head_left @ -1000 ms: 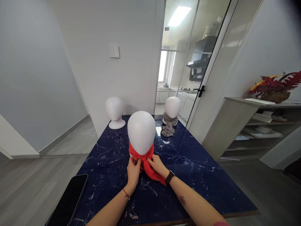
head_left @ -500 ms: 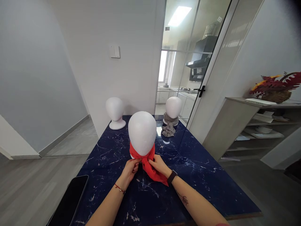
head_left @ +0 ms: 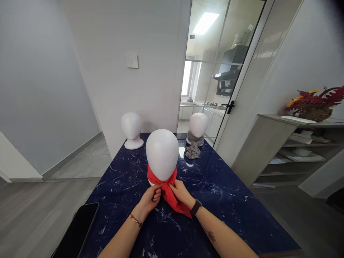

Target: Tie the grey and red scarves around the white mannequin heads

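A white foam mannequin head (head_left: 162, 154) stands upright at the middle of the table, with a red scarf (head_left: 172, 199) wrapped around its neck. At the front of the neck, my left hand (head_left: 151, 197) pinches the scarf, its fingers curled in. My right hand (head_left: 181, 193) grips the scarf just to the right, where the fabric gathers below the head's chin. One long end of the scarf hangs under my right hand and trails across the tabletop toward my right wrist. The fabric between my fingertips is partly hidden.
On the dark blue marbled table (head_left: 220, 215), a bare foam head (head_left: 131, 125) stands back left. Another foam head (head_left: 199, 124) at back right wears a grey scarf (head_left: 192, 150). A black phone (head_left: 76, 229) lies at the front left. Beyond are a glass door (head_left: 204, 82) and a shelf unit (head_left: 249, 150).
Both hands keep hold of the red scarf and have barely moved at the neck. The whole view has shifted slightly, so the scene sits a little lower.
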Motion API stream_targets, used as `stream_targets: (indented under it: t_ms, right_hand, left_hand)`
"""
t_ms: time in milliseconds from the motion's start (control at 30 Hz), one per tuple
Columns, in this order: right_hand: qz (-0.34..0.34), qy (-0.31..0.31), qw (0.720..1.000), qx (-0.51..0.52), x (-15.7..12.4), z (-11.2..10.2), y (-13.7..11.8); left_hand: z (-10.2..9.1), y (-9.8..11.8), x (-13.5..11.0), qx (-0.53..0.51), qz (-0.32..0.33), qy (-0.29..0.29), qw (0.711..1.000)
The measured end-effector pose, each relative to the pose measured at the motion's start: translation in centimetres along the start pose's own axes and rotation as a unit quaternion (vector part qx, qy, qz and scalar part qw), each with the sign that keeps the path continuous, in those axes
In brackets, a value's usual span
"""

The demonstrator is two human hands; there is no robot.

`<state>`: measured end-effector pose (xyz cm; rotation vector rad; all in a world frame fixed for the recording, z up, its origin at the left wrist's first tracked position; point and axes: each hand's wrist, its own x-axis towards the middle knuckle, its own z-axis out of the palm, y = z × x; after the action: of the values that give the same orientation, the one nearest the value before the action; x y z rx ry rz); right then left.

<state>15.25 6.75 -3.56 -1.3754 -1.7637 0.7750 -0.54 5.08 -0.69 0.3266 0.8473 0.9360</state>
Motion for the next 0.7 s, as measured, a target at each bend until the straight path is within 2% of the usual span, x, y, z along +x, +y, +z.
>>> stream_targets:
  t_ms: [167, 300, 500, 700]
  right_hand:
    - [0.028, 0.033, 0.997, 0.07, 0.1, -0.2, -0.7]
    - [0.057, 0.056, 0.993, 0.084, 0.2, -0.3, -0.6]
    - [0.089, 0.099, 0.989, 0.068, 0.7, -1.5, 0.7]
    - [0.117, 0.106, 0.982, 0.099, 1.9, -3.1, 2.4]
  left_hand:
    - [0.2, 0.6, -0.2, -0.043, -0.002, 0.008, 0.999]
    - [0.2, 0.8, -0.3, -0.066, 0.006, 0.03, 0.997]
    - [0.0, 1.5, -0.6, -0.076, 0.035, 0.072, 0.994]
    - [-0.5, 1.8, -0.4, -0.064, 0.074, 0.117, 0.988]
